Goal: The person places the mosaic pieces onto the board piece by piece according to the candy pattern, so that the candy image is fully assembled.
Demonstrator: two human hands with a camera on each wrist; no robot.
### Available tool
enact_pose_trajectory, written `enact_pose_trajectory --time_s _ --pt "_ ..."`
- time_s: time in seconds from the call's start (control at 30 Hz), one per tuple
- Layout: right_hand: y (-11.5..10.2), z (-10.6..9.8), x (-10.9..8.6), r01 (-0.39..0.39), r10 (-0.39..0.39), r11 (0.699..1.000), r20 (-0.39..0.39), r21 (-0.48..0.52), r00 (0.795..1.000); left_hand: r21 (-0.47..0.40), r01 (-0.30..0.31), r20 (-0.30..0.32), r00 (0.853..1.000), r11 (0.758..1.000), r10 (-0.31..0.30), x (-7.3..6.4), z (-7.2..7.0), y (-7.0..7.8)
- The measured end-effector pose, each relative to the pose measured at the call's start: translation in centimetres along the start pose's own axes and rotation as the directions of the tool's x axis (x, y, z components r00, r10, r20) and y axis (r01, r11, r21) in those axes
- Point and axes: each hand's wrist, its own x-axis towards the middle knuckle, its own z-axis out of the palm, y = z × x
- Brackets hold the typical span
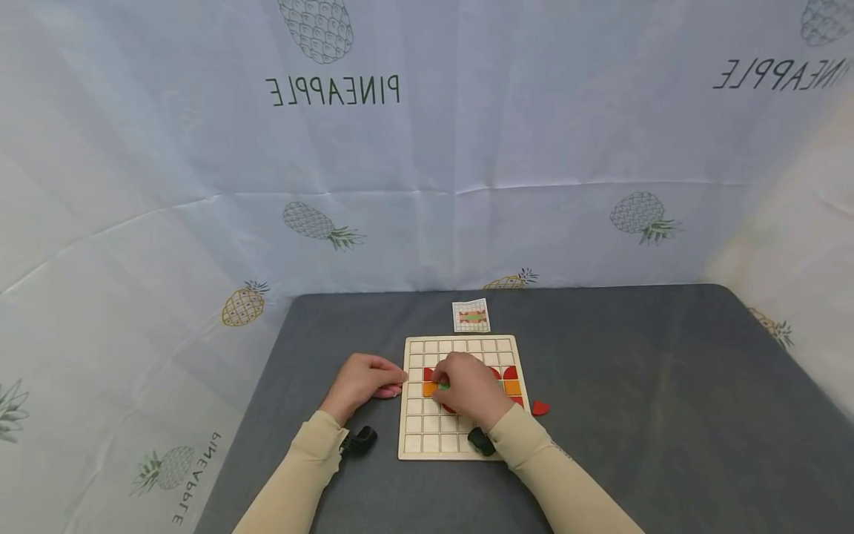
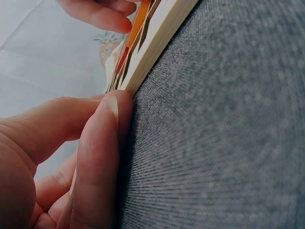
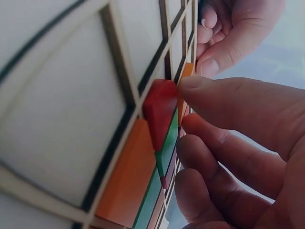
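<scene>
A pale wooden grid board [image 1: 414, 443] lies on the dark table, bearing red, orange and green tiles. My left hand [image 1: 363, 382] pinches the board's left edge; the thumb [image 2: 97, 157] and forefinger meet at that edge in the left wrist view. Over the board, my right hand [image 1: 470, 389] has curled fingers. A green tile [image 1: 445, 386] shows between its thumb and fingertips, beside an orange tile [image 1: 430, 389]. In the right wrist view, the thumb tip is close by a red tile [image 3: 161, 112]. The hand covers the middle tiles in the head view.
Behind the board lies a small card [image 1: 471, 316] printed with a coloured grid pattern. A loose red tile [image 1: 540, 408] sits off the board's right edge. Dark devices are worn at both wrists. A pale pineapple-print curtain [image 1: 427, 148] hangs beyond the table [image 1: 634, 408].
</scene>
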Motion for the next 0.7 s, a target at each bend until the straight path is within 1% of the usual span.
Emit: enact_pose_trajectory --time_s 0.27,0.43,0.6,0.7 --pt "-0.2 0.2 0.1 -0.003 0.002 0.999 -0.018 -0.042 1.0 -0.001 -0.002 0.002 1.0 1.0 0.002 -0.2 -0.1 0.1" --pt "0.1 -0.1 -0.1 -0.003 0.002 1.0 -0.026 -0.026 1.0 0.001 0.004 0.001 1.0 1.0 -0.004 0.0 0.0 0.1" --pt "1.3 -2.0 -1.6 0.01 -0.009 1.0 -0.071 0.011 0.997 0.011 0.006 -0.002 1.0 1.0 -0.006 0.1 -0.1 -0.1" --pt "2.9 -3.8 -3.3 -0.024 0.023 1.0 -0.094 -0.004 0.995 0.028 0.007 0.001 1.0 1.0 -0.007 0.2 0.1 -0.2"
